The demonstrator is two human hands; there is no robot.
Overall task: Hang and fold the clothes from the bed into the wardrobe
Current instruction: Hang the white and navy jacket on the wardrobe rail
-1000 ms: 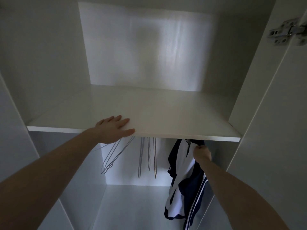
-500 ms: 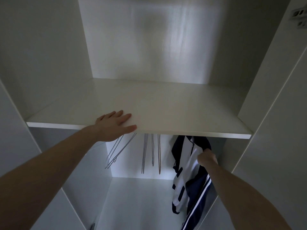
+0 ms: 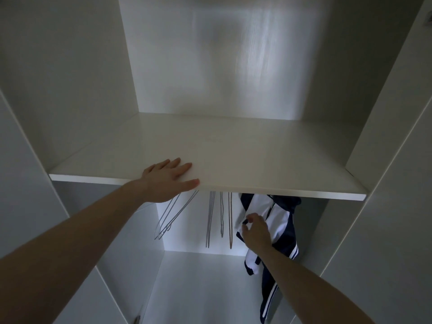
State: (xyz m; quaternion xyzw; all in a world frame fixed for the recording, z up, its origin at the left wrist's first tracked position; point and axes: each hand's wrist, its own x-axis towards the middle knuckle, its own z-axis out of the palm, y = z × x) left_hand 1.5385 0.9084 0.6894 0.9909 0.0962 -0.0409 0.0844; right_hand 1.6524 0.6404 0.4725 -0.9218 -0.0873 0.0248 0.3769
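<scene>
Two bare forearms and hands, seen from the head camera

Both arms were uncovered from the frame's lower edge to the fingertips; no sleeve, cuff, watch, ring or bracelet showed on either. The left arm entered at the lower left of the frame as a broad, dimly lit limb narrowing to the wrist, ending in the left hand (image 3: 168, 181) near the centre. The right arm entered at the lower right, slimmer in view, ending in the right hand (image 3: 256, 232) at centre right. Fingernails were short and unpainted.

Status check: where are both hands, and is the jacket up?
Left hand flat on shelf edge. Right hand pinching navy-and-white jacket, which hangs under the shelf. Empty wire hangers beside it, nothing blocking.
</scene>
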